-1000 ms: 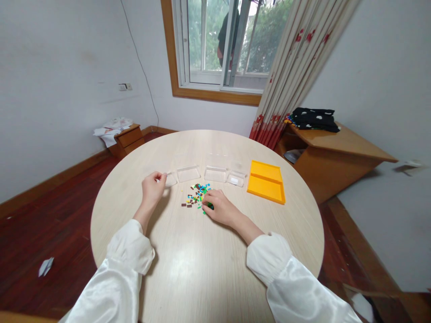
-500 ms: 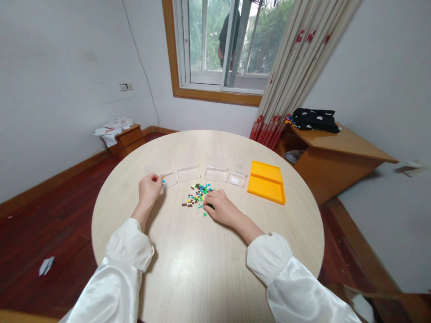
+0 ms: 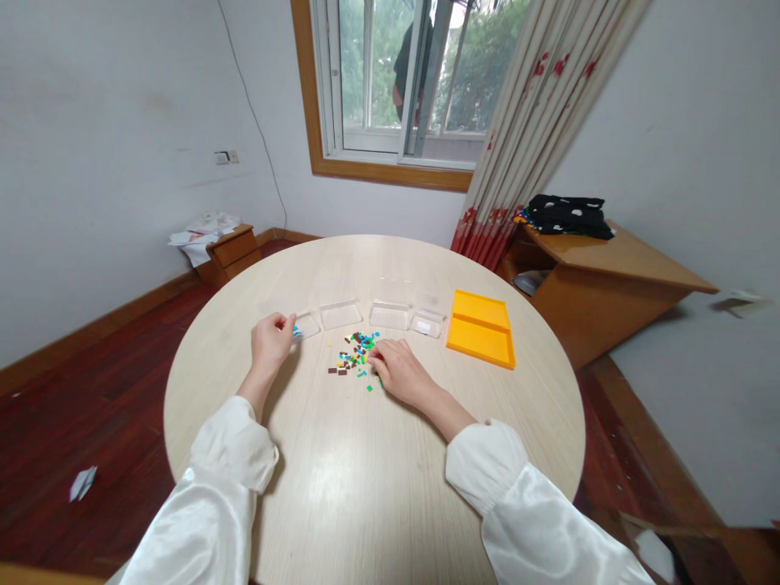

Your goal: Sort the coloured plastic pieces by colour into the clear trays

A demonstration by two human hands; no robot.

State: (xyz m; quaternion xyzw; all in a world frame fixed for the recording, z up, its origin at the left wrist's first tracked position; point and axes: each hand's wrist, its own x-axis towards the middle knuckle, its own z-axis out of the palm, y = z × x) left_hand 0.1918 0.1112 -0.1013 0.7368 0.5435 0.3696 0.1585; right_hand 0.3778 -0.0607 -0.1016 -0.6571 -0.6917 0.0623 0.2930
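A second ago the left hand hid them, but now blue pieces show at the leftmost clear box's near end, beside its pinched fingertips. The right hand stays curled against the brick pile; I can't tell whether either holds anything.
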